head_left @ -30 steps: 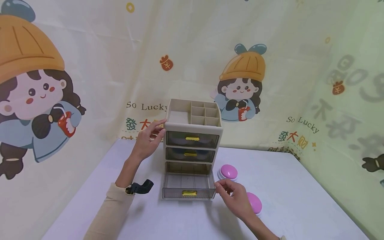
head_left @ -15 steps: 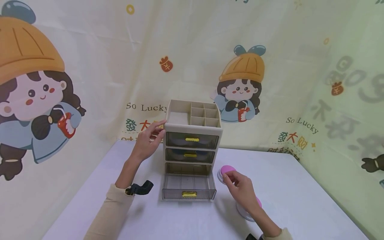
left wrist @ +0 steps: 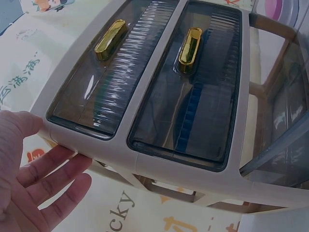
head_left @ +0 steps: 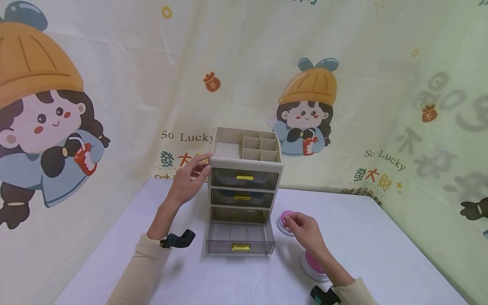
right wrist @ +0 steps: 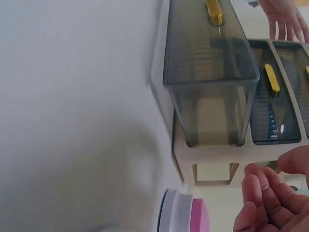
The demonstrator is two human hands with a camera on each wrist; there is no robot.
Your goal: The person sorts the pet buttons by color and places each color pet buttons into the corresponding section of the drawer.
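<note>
A beige desktop drawer organizer [head_left: 245, 162] stands on the table, with its smoky see-through bottom drawer [head_left: 261, 247] pulled out. My left hand [head_left: 187, 178] touches its upper left side. In the left wrist view, the thumb lies at the front frame's corner, with the fingers extended along the side. To the right of the drawer, my right hand [head_left: 308, 231] hovers with loosely bent fingers and nothing in them. It partly covers a round pink-topped, white-based push button [head_left: 286, 215] in the head view. Another such button [head_left: 313, 262] sits nearer, partly behind the right wrist.
The organizer's two upper drawers [head_left: 225, 178] are closed and have gold handles; something blue [left wrist: 187, 121] shows inside one. Divided compartments [head_left: 261, 146] form its top. A printed cloth [head_left: 244, 42] hangs behind the white table [head_left: 366, 245].
My right hand has left the pulled-out drawer's right front corner and moved right and slightly up, over the farther pink button. The left hand and organizer stay put.
</note>
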